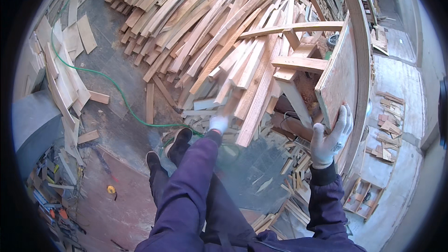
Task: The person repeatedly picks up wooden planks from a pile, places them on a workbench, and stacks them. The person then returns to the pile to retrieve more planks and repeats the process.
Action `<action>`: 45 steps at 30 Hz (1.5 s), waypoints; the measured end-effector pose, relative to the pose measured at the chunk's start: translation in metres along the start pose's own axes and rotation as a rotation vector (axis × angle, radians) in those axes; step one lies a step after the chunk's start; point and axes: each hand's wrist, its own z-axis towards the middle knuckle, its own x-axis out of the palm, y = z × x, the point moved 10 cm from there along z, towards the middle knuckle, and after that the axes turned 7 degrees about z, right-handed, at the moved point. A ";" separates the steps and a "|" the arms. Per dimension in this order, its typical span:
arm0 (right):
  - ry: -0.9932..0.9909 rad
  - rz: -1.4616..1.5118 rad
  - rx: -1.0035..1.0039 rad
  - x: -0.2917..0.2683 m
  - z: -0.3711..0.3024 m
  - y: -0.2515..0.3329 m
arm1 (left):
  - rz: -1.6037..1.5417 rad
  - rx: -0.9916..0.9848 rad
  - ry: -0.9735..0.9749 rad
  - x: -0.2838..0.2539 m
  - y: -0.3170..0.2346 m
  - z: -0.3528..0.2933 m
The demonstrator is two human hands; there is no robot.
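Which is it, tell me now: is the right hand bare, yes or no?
No, the right hand wears a white glove that meets the dark cuff at the wrist.

No words, numbers or signs can be read. A small dark print stands on the back of the white glove [322,153] on the right hand [332,139], near the wrist, too small to make out. The left hand [218,123] is blurred, so any lettering on it cannot be told; nor can any marking on the 1 yellow tape measure [111,189].
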 end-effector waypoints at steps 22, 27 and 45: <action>0.123 0.170 0.167 -0.012 0.011 -0.018 | -1.485 -0.602 0.072 -0.048 0.099 -0.046; 0.028 0.425 0.433 -0.019 0.019 -0.033 | -1.316 -0.607 0.140 -0.084 0.096 -0.022; 0.000 0.079 0.736 -0.002 0.018 -0.041 | -1.017 -0.454 0.397 -0.135 0.135 0.000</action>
